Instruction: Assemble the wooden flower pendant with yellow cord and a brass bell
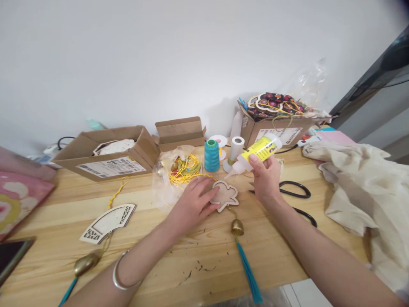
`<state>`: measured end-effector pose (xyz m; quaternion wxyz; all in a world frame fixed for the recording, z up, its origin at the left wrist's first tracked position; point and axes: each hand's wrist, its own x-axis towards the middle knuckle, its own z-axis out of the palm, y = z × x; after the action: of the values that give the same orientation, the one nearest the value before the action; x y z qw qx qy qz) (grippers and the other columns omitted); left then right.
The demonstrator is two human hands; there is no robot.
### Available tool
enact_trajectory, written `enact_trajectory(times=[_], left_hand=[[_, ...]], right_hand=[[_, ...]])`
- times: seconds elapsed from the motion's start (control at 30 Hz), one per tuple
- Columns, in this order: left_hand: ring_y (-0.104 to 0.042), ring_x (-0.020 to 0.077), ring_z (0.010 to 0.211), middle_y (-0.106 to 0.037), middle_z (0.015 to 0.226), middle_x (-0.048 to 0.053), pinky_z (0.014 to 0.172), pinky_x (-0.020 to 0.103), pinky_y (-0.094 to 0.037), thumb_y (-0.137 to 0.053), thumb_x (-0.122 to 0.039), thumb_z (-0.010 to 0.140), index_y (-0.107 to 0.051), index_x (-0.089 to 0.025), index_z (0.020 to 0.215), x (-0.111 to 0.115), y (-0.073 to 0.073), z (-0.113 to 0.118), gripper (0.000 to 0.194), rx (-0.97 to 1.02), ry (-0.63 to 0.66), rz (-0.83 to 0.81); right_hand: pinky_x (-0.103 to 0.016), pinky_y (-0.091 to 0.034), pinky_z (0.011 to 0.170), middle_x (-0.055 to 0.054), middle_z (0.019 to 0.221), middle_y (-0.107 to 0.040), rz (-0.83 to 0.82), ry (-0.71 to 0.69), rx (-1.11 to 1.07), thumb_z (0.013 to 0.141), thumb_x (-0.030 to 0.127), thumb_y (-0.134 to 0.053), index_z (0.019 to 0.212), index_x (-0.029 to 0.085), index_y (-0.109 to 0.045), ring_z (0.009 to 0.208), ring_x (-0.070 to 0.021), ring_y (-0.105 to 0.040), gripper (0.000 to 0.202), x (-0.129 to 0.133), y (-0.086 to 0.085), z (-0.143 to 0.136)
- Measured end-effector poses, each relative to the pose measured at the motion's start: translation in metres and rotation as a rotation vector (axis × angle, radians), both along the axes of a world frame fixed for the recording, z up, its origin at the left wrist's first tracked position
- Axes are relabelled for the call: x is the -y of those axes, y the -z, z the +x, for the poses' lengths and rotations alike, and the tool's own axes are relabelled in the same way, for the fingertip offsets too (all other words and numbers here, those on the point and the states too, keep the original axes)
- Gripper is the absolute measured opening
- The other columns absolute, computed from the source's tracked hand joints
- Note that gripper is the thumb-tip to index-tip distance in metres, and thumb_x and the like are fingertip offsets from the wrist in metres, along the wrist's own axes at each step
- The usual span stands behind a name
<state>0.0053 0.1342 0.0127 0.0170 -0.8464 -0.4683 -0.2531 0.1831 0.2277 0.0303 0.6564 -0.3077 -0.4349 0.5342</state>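
My right hand (266, 177) is closed around a glue bottle (260, 149) with a yellow label, tilted so its nozzle points down-left, above the back edge of a wooden cutout (224, 195). The fingers of my left hand (194, 198) are spread, resting on the cutout's left side and the table. From the cutout hang a brass bell (237, 227) and a teal tassel (249, 273). A yellow cord runs from its top toward a plastic bag of cords (185, 168). Black-handled scissors (295, 189) lie partly hidden behind my right forearm.
A fan-shaped piece (108, 222) with bell and tassel lies at left. Behind stand an open cardboard box (105, 164), a teal thread cone (211, 157), a white roll (237, 148) and a filled box (281, 130). Cream cloth (345, 183) lies at right, a dark-screened device (14, 258) far left.
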Motion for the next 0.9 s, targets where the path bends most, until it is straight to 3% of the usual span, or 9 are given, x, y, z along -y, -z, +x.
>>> enact_trajectory(times=[0.13,0.3,0.37,0.53,0.7,0.9], left_hand=[[-0.045,0.0228,0.110,-0.052,0.115,0.011,0.092,0.041,-0.038,-0.050,-0.035,0.081,-0.048,-0.019,0.115,0.005,-0.007,0.001,0.038,0.058,-0.057,-0.052],[-0.051,0.0271,0.094,-0.056,0.103,0.011,0.079,0.042,-0.043,-0.053,-0.062,0.065,-0.032,-0.018,0.128,0.014,-0.015,0.015,0.079,0.022,-0.313,-0.294],[-0.051,0.0278,0.092,-0.055,0.102,0.011,0.078,0.042,-0.042,-0.052,-0.064,0.064,-0.028,-0.019,0.130,0.016,-0.016,0.022,0.084,-0.010,-0.358,-0.332],[-0.048,0.0273,0.099,-0.054,0.108,0.011,0.083,0.042,-0.039,-0.049,-0.047,0.076,-0.030,-0.019,0.130,0.015,-0.016,0.029,0.063,-0.078,-0.357,-0.321],[-0.046,0.0265,0.104,-0.051,0.116,0.011,0.087,0.041,-0.039,-0.052,-0.048,0.074,-0.027,-0.019,0.131,0.017,-0.017,0.014,0.068,-0.056,-0.263,-0.327],[-0.052,0.0205,0.097,-0.056,0.107,0.008,0.083,0.033,-0.042,-0.045,-0.037,0.082,-0.057,-0.020,0.103,0.033,-0.024,-0.019,0.030,-0.159,-0.123,-0.367]], right_hand=[[-0.026,-0.048,0.063,0.001,0.077,-0.062,0.000,-0.006,-0.023,0.063,0.030,-0.070,0.080,0.020,-0.058,0.068,-0.0134,-0.059,0.023,0.000,-0.001,0.000],[-0.026,-0.048,0.061,0.001,0.077,-0.062,0.000,-0.001,-0.014,0.063,0.031,-0.070,0.080,0.020,-0.057,0.066,-0.0129,-0.058,0.024,0.001,-0.002,0.000],[-0.025,-0.047,0.060,0.001,0.076,-0.062,-0.001,0.000,-0.009,0.063,0.031,-0.070,0.080,0.019,-0.056,0.066,-0.0128,-0.058,0.025,0.001,-0.002,0.000],[-0.025,-0.047,0.061,0.001,0.077,-0.062,0.006,-0.014,-0.020,0.064,0.029,-0.070,0.080,0.019,-0.057,0.067,-0.0124,-0.058,0.023,0.001,-0.003,0.001],[-0.025,-0.048,0.063,0.001,0.078,-0.063,-0.006,-0.023,-0.039,0.064,0.029,-0.070,0.080,0.019,-0.058,0.069,-0.0128,-0.059,0.023,0.001,-0.003,0.001],[-0.022,-0.049,0.059,0.002,0.074,-0.062,-0.076,-0.021,-0.149,0.062,0.030,-0.071,0.078,0.017,-0.058,0.066,-0.0109,-0.060,0.024,-0.002,-0.007,0.001]])
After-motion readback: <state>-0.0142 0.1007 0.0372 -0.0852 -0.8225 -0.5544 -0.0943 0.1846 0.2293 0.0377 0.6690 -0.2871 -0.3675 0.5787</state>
